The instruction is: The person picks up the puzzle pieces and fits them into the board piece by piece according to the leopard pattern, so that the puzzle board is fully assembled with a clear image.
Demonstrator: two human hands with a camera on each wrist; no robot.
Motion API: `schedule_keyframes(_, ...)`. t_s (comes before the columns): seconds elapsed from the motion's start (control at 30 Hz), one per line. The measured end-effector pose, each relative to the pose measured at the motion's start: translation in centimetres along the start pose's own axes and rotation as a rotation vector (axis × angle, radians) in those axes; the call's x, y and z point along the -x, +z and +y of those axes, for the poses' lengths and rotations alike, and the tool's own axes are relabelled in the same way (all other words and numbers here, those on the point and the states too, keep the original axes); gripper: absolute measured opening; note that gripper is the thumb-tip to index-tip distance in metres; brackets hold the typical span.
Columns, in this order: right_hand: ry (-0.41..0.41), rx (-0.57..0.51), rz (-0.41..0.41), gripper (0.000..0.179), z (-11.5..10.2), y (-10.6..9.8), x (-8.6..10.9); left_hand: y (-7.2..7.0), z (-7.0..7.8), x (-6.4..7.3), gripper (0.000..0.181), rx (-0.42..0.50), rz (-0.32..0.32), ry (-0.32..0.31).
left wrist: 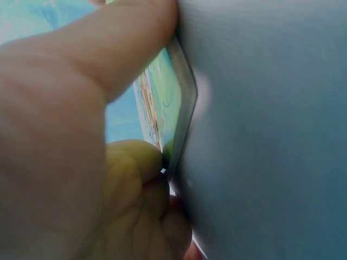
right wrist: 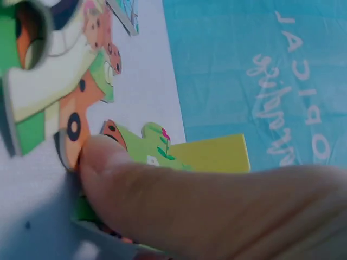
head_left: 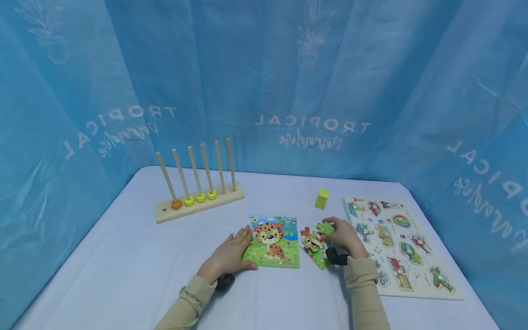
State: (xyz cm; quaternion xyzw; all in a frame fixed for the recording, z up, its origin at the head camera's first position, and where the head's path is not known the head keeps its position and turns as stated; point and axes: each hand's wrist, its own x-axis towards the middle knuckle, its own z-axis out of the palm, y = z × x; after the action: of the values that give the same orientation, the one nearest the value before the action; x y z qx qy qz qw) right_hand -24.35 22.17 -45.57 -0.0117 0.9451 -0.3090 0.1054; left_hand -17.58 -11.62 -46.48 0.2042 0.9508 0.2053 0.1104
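A square jigsaw puzzle with a leopard cub on a green and blue scene lies flat on the table. My left hand rests at its left edge, fingers fairly straight and thumb by the lower left corner. Up close in the left wrist view, the thumb and fingers lie against the puzzle's edge. To the right of the puzzle, my right hand pinches a green puzzle piece; its thumb covers part of it. Several loose spotted and green pieces lie overlapping beside that hand.
Behind the right hand stands a yellow-green block. A wooden peg stand with orange and yellow beads is at the back left. On the right lies a picture board of vehicles. Blue curtains surround the white table.
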Motion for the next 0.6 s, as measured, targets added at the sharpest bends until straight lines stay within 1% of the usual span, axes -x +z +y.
schedule_keyframes(0.13,-0.01,0.03,0.04,0.047,0.3,0.1,0.1,0.3,-0.1,0.0,0.099,0.001,0.005,-0.001)
schedule_keyframes(0.23,0.001,0.0,0.064,0.036,0.5,0.0,0.0,0.5,-0.3,-0.2,0.099,-0.006,0.003,-0.004)
schedule_keyframes(0.3,0.008,-0.041,0.074,0.031,0.6,-0.1,0.0,0.5,-0.3,-0.3,0.099,-0.004,-0.001,-0.006)
schedule_keyframes(0.4,-0.001,-0.108,0.088,0.03,0.5,-0.1,-0.1,0.5,-0.4,-0.3,0.099,-0.01,-0.003,-0.015)
schedule_keyframes(0.47,-0.022,-0.147,0.098,0.028,0.2,0.0,-0.1,0.4,-0.4,-0.3,0.099,-0.006,0.0,-0.01)
schedule_keyframes(0.6,-0.084,-0.263,0.084,0.029,-0.6,0.4,-0.1,0.3,-0.3,-0.3,0.098,-0.009,-0.008,-0.002)
